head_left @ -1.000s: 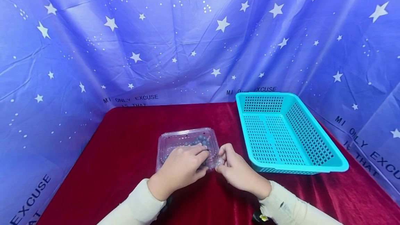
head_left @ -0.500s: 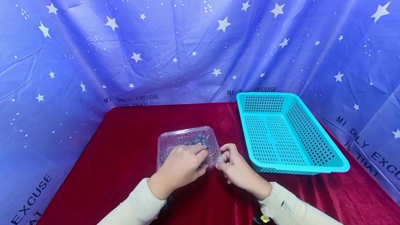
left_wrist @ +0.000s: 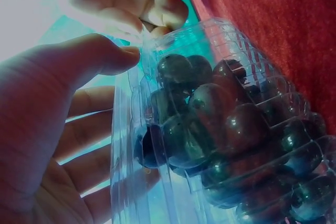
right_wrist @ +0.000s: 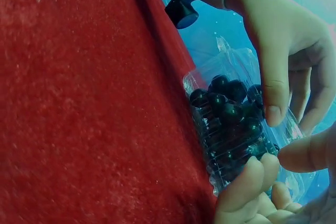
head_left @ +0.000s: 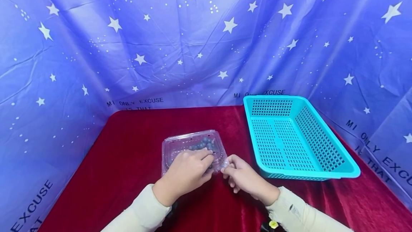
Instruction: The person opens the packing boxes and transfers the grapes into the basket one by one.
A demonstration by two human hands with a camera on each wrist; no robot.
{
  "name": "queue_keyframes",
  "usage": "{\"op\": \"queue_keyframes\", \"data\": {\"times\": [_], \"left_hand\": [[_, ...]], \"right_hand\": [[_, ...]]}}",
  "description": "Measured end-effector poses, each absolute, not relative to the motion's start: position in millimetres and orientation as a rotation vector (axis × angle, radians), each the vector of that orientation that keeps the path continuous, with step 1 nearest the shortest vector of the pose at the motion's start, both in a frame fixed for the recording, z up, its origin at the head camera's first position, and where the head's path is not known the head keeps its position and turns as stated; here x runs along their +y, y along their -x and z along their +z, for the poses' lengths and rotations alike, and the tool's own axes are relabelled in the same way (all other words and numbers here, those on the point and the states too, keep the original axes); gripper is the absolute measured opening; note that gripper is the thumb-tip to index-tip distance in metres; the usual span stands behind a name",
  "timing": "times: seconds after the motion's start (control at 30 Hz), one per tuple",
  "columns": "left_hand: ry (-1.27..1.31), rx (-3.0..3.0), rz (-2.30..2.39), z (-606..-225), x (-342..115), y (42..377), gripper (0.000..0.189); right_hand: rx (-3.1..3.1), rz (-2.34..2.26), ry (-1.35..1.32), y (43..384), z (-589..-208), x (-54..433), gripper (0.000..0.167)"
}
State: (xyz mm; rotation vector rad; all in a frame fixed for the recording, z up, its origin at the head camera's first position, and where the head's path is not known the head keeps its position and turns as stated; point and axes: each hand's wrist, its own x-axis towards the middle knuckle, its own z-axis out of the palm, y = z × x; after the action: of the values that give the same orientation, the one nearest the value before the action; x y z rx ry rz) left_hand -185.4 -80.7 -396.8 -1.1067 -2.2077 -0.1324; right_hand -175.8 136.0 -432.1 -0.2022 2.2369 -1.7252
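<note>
Partly, hands [head_left: 185, 171] [head_left: 246, 178] hide the box [head_left: 185, 145] near a basket [head_left: 280, 142].

Fingers [right_wrist: 245, 184] on clear box [right_wrist: 233, 61], dark fruit [right_wrist: 231, 113]

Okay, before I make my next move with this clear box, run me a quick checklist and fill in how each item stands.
1. Box steadied: ok. Your left hand rests over the near side of the clear box.
2. Corner in reach: ok. Your right hand pinches plastic at the near right corner.
3. Corner catch released: cannot tell. Fingers cover that spot.
4. Lid opened up: not ok. The lid lies over the contents.
5. Contents inside: ok. Dark round fruit shows through the plastic.
6. Basket usable: ok. The turquoise basket stands open side up, right of the box.
</note>
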Motion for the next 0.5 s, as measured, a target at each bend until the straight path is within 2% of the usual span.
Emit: {"op": "queue_keyframes", "data": {"times": [0.3,0.5], "left_hand": [[1.082,-2.269,-0.152,-397.0,-81.4,183.8,0.035],[1.083,-2.283,-0.177,-397.1,-82.8,184.7,0.030]], "right_hand": [[2.193,-1.726,0.248,174.6,-430.4,136.4,0.015],[2.238,-1.694,0.307,171.8,-428.9,135.2,0.011]]}}
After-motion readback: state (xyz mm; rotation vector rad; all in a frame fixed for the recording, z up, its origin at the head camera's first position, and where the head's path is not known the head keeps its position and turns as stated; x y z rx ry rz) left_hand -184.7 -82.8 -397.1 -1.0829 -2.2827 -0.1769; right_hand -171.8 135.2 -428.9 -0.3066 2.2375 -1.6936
